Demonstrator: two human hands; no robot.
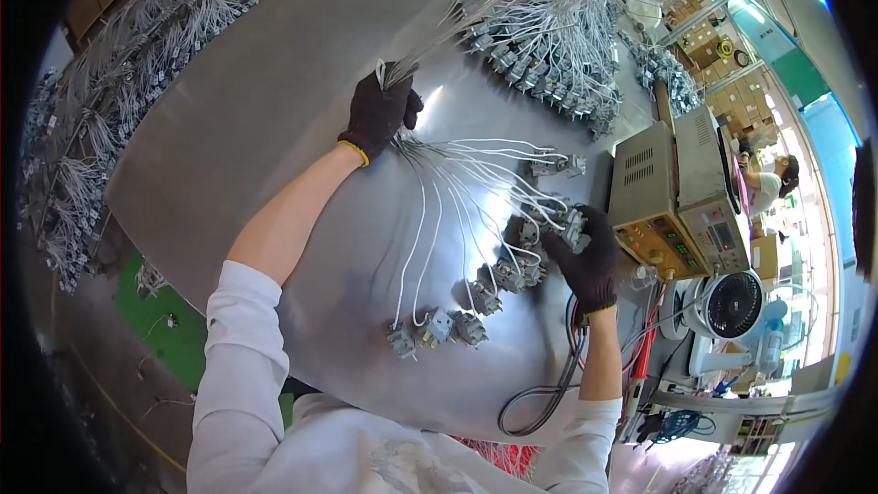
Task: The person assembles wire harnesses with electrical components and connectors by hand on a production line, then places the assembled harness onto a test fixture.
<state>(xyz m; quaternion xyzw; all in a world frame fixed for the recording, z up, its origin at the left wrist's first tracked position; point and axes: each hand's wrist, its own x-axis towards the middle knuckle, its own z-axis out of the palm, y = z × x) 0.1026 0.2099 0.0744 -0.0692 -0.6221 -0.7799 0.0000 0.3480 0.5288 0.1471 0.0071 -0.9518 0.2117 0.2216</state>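
- Left hand [380, 114], dark glove: fist closed round the gathered ends of a bundle of thin white wires [448, 187], held up over the broad grey metal surface [265, 110].
- Right hand [590, 261], dark glove: fingers curled about one small grey connector block [574, 230] at a wire's far end.
- Remaining grey blocks [439, 325]: lying fanned in an arc on the surface between the hands, apparently not yet handled; most of the bundle looks left to go.
- Large heap of similar white-wired blocks [549, 46]: far side of the surface, just beyond the left hand.
- Further heap [119, 64]: far left.
- Beige boxed instruments [668, 201]: just beside the right hand.
- White fan [732, 306], black cable loop [549, 384]: near the right wrist, crowding that edge.
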